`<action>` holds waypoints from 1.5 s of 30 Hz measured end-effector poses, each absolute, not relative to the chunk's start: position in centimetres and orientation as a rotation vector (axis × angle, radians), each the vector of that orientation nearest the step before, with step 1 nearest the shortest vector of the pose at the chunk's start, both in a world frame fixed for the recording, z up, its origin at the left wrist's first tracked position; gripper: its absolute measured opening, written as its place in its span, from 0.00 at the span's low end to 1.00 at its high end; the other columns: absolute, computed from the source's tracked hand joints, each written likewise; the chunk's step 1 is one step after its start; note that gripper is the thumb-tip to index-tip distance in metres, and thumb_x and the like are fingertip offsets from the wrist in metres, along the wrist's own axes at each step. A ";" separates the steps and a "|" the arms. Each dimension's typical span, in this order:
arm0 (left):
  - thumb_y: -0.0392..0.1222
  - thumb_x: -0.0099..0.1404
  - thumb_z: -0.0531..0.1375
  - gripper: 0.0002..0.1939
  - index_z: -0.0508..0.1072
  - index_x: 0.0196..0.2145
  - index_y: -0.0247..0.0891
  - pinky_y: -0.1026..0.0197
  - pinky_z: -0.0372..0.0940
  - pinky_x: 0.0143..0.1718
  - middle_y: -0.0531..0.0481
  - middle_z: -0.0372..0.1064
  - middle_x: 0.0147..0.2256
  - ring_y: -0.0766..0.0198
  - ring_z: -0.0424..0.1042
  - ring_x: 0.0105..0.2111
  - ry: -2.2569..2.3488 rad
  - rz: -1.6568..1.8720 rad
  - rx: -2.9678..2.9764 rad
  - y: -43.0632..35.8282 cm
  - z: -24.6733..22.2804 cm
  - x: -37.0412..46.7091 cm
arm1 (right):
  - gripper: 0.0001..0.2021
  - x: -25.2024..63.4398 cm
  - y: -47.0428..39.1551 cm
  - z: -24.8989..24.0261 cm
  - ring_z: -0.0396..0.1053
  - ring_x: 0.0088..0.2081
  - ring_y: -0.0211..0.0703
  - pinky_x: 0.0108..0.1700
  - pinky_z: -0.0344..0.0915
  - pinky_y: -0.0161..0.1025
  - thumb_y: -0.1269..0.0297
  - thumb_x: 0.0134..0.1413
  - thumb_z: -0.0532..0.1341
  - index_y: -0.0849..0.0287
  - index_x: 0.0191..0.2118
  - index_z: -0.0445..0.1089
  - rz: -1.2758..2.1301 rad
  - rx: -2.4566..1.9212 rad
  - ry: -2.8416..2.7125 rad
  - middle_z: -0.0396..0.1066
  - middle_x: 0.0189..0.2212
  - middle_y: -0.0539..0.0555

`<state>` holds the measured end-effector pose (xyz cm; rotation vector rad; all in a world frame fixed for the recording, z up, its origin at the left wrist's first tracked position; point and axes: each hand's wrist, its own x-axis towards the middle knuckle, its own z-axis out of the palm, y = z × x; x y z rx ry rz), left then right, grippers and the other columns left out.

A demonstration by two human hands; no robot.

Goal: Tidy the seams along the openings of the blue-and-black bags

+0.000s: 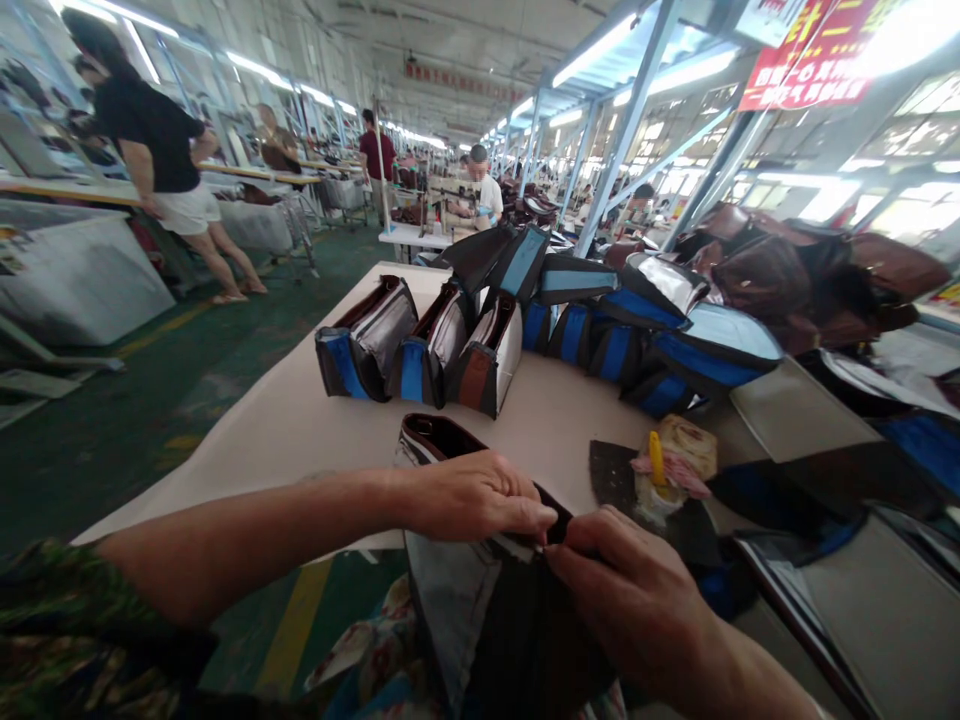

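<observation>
Close in front of me, a dark bag [517, 610] with grey side panels leans at the table's near edge, its mouth facing up. My left hand [480, 495] lies across the opening, with thumb and fingers pinching the rim. Right beside it, my right hand [622, 570] grips the same rim, and the fingertips of both hands nearly meet there. The bag's lower part drops below the tabletop, and some of it is hidden behind my hands. Beyond it stand three similar bags, upright in a row: one with a blue strip [349, 360], another blue one [420, 365], and one with a brown strip [480, 375].
A pale table [322, 440] carries a pile of blue and black bags [615, 330] at the back right. A yellow-handled tool [657, 460] lies near a pink cloth [694, 478]. Brown bags [772, 275] are heaped farther right. A person [157, 130] stands at the left.
</observation>
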<state>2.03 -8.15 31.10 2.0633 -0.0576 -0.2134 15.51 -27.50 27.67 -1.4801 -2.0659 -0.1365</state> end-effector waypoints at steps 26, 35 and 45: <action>0.27 0.52 0.60 0.05 0.73 0.25 0.33 0.66 0.59 0.29 0.52 0.67 0.27 0.67 0.66 0.29 -0.511 0.014 1.981 -8.6 31.9 4.9 | 0.05 16.3 -26.0 36.1 0.57 0.23 0.33 0.24 0.48 0.34 0.73 0.45 0.62 0.57 0.24 0.68 0.583 -2.068 -1.728 0.63 0.20 0.43; 0.41 0.56 0.67 0.10 0.73 0.24 0.34 0.63 0.56 0.30 0.52 0.63 0.27 0.67 0.61 0.28 -0.275 0.066 1.789 -3.8 32.5 2.1 | 0.18 19.5 -23.4 34.9 0.63 0.37 0.40 0.39 0.59 0.37 0.48 0.66 0.56 0.59 0.41 0.72 0.943 -1.573 -1.660 0.67 0.35 0.50; 0.39 0.57 0.64 0.17 0.75 0.46 0.37 0.65 0.63 0.35 0.52 0.70 0.37 0.64 0.69 0.35 0.008 -0.238 2.027 -5.8 36.8 -3.4 | 0.10 13.9 -22.6 31.4 0.60 0.33 0.36 0.36 0.55 0.35 0.63 0.59 0.67 0.57 0.31 0.65 0.812 -1.305 -1.682 0.64 0.30 0.45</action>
